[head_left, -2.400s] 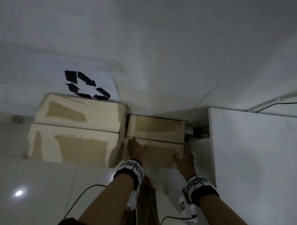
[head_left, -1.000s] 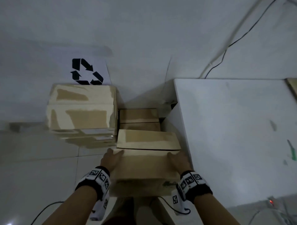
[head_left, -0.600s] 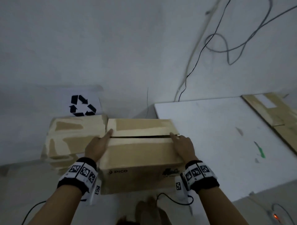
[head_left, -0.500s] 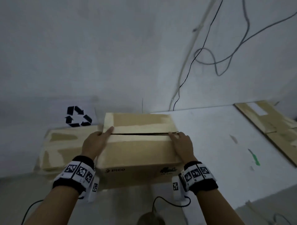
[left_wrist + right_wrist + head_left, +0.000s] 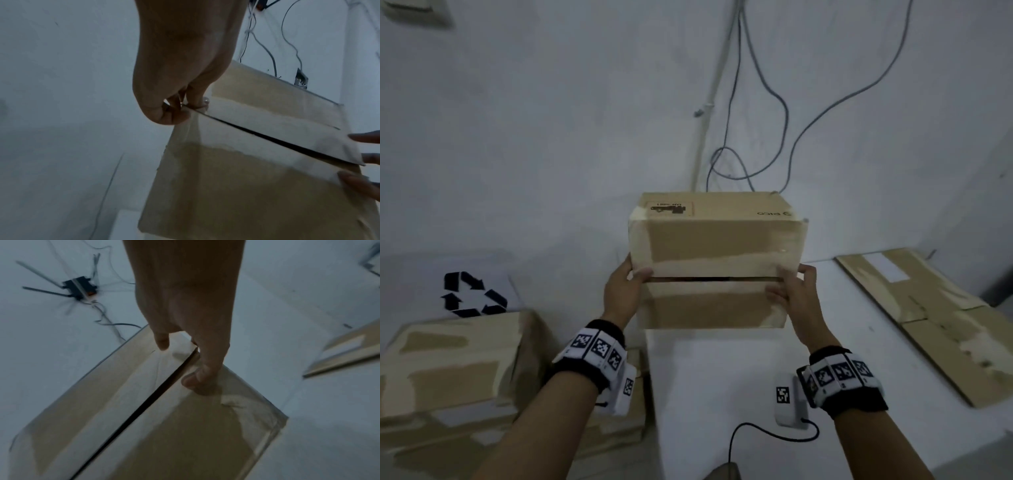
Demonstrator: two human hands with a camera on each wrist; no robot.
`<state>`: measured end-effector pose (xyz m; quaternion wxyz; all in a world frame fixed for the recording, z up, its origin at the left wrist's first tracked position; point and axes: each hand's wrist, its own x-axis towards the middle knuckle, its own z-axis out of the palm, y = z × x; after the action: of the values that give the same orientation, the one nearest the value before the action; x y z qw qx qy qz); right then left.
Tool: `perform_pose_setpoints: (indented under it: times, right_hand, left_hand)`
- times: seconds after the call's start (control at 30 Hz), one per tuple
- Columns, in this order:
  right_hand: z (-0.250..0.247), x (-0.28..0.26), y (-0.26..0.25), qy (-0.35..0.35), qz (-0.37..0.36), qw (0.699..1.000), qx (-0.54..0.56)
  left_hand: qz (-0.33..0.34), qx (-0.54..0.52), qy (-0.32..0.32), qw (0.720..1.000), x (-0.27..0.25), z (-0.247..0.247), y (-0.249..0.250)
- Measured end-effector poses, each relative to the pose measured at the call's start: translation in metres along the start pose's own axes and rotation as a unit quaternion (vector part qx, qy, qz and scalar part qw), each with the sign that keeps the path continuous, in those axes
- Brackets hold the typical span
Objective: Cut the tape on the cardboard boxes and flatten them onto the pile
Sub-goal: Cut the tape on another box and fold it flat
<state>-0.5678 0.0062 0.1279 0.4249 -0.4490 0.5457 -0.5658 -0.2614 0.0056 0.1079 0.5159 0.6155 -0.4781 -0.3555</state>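
You hold the box (image 5: 717,260) aloft at 12 o'clock, above the table (image 5: 722,377); left hand (image 5: 624,291) and right hand (image 5: 799,301) clamp its ends, thumbs by the dark seam between taped flaps.

Box (image 5: 717,260) held up btwn both hands, over near-left corner of worktop (image 5: 722,377): left hand (image 5: 621,294) on its left end, right hand (image 5: 796,298) on its right end. Flattened cardboard (image 5: 931,322) lies on worktop, far right. Stacked boxes (image 5: 455,363) on floor left of worktop, recycling sign (image 5: 472,294) behind them. Cables (image 5: 763,102) on wall behind.
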Motion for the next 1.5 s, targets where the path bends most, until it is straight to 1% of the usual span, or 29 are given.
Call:
perform_pose_setpoints:
  times: [0.07,0.1,0.17,0.23,0.27,0.37,0.47,0.5,0.53,0.57,0.6,0.63,0.7,0.73,0.77,0.8,0.83,0.87,0.9,0.97,1.03,1.1,1.13,1.17,1.2,1.23,1.33,1.47,1.5]
  right_hand:
    - [-0.031,0.008,0.016,-0.004,-0.008,1.000,-0.012]
    - [-0.047,0.010,0.023,-0.009,-0.023,0.999,-0.027]
    - [-0.078,0.012,0.036,-0.004,-0.037,0.998,-0.041]
    - [-0.106,0.012,0.049,0.004,-0.043,0.996,-0.072]
    - [-0.117,0.011,0.056,0.022,-0.044,0.995,-0.082]
    - [-0.143,0.004,0.080,0.042,-0.039,0.990,-0.130]
    - [-0.159,-0.002,0.110,0.061,0.019,0.986,-0.153]
    - [-0.162,-0.005,0.117,0.069,0.039,0.982,-0.173]
    - [-0.163,-0.007,0.125,0.078,0.046,0.980,-0.180]
    - [-0.164,-0.011,0.134,0.084,0.047,0.979,-0.178]
    - [-0.164,-0.012,0.142,0.101,0.050,0.983,-0.148]
    - [-0.162,-0.016,0.145,0.118,0.067,0.984,-0.118]
    - [-0.158,-0.025,0.157,0.138,0.119,0.981,-0.069]
    - [-0.154,-0.031,0.163,0.137,0.139,0.979,-0.050]
    - [-0.150,-0.036,0.169,0.130,0.154,0.979,-0.040]
    - [-0.148,-0.040,0.177,0.132,0.183,0.974,-0.004]
    - [-0.146,-0.045,0.180,0.140,0.222,0.964,0.034]
    - [-0.145,-0.047,0.183,0.150,0.262,0.951,0.062]
    - [-0.148,-0.047,0.188,0.157,0.285,0.943,0.068]
    - [-0.161,-0.043,0.198,0.162,0.280,0.946,0.021]
    - [-0.181,-0.033,0.211,0.169,0.245,0.949,-0.105]
    - [-0.206,-0.019,0.217,0.184,0.224,0.929,-0.232]
    - [-0.217,-0.011,0.218,0.189,0.223,0.918,-0.268]
    - [-0.229,-0.002,0.222,0.185,0.225,0.911,-0.293]
    - [-0.239,0.006,0.223,0.173,0.222,0.904,-0.322]
    - [-0.247,0.012,0.224,0.153,0.223,0.895,-0.355]
    - [-0.265,0.025,0.228,0.080,0.221,0.863,-0.446]
    - [-0.283,0.039,0.237,0.019,0.228,0.821,-0.523]
    - [-0.286,0.041,0.238,0.013,0.226,0.818,-0.528]
  left_hand:
    - [-0.038,-0.053,-0.030,0.997,-0.009,0.038,0.000]
    - [-0.063,-0.103,-0.052,0.991,-0.015,0.055,0.001]
    - [-0.131,-0.208,-0.095,0.965,-0.027,0.083,0.004]
    - [-0.194,-0.267,-0.112,0.937,-0.036,0.104,0.002]
    - [-0.212,-0.280,-0.111,0.930,-0.039,0.114,0.001]
    - [-0.226,-0.322,-0.098,0.914,-0.047,0.139,0.001]
    - [-0.228,-0.395,-0.096,0.885,-0.053,0.153,-0.008]
    - [-0.226,-0.409,-0.101,0.878,-0.056,0.154,-0.015]
    - [-0.224,-0.407,-0.111,0.879,-0.058,0.153,-0.021]
    - [-0.225,-0.390,-0.122,0.885,-0.059,0.153,-0.028]
    - [-0.231,-0.368,-0.124,0.892,-0.060,0.152,-0.035]
    - [-0.242,-0.349,-0.114,0.898,-0.061,0.152,-0.043]
    - [-0.288,-0.324,-0.075,0.898,-0.062,0.151,-0.056]
    - [-0.321,-0.323,-0.063,0.888,-0.062,0.152,-0.063]
    - [-0.349,-0.346,-0.050,0.869,-0.066,0.152,-0.067]
    - [-0.368,-0.357,-0.013,0.858,-0.069,0.155,-0.069]
    - [-0.362,-0.330,0.023,0.872,-0.070,0.156,-0.072]
    - [-0.338,-0.285,0.030,0.896,-0.072,0.160,-0.069]
    - [-0.308,-0.258,0.037,0.915,-0.076,0.162,-0.065]
    - [-0.313,-0.263,0.048,0.911,-0.073,0.166,-0.070]
    - [-0.319,-0.255,0.075,0.910,-0.068,0.167,-0.069]
    - [-0.325,-0.240,0.100,0.909,-0.062,0.172,-0.070]
    - [-0.334,-0.204,0.114,0.913,-0.061,0.175,-0.067]
    - [-0.335,-0.139,0.145,0.921,-0.059,0.179,-0.066]
    - [-0.329,-0.074,0.184,0.923,-0.058,0.185,-0.060]
    - [-0.318,-0.033,0.216,0.922,-0.055,0.192,-0.058]
    - [-0.294,0.027,0.294,0.909,-0.055,0.219,-0.045]
    - [-0.273,0.107,0.344,0.892,-0.060,0.241,-0.041]
    - [-0.260,0.124,0.353,0.890,-0.061,0.244,-0.044]
